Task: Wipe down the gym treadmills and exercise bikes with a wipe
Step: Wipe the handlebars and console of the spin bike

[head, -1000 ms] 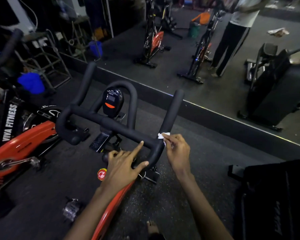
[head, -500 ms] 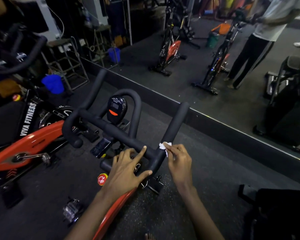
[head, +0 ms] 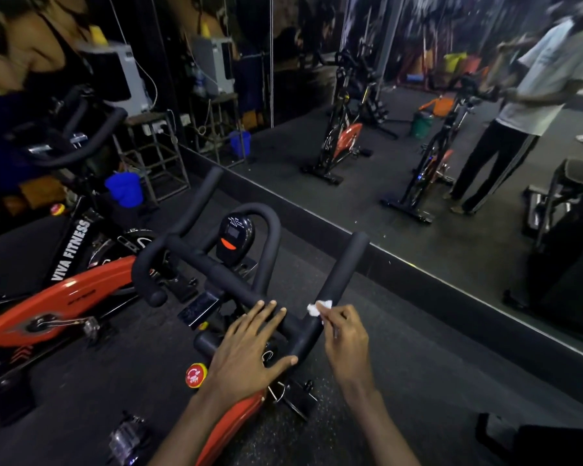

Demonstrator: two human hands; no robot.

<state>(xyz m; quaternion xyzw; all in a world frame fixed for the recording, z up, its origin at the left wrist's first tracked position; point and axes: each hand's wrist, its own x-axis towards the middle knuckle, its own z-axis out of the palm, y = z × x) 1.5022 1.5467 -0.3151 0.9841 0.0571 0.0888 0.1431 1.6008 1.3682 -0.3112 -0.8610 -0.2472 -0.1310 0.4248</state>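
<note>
An orange exercise bike stands right in front of me, its black foam handlebar (head: 212, 264) crossing the middle of the view. My left hand (head: 249, 348) rests flat on the crossbar near the right bend, fingers straight. My right hand (head: 345, 338) pinches a small crumpled white wipe (head: 318, 307) and holds it against the base of the right upright grip (head: 342, 270). A small black console (head: 234, 235) with an orange button sits behind the bar.
A second orange bike (head: 58, 297) marked VIVA FITNESS stands at the left. A wall mirror (head: 401, 183) ahead reflects bikes and a standing person. A blue bucket (head: 125, 190) and metal stand (head: 155, 153) are at the back left. Dark equipment (head: 552, 442) sits low right.
My head has tilted up, so more of the mirror shows. My left hand's fingers have flattened onto the crossbar. The right hand keeps the wipe at the base of the right grip.
</note>
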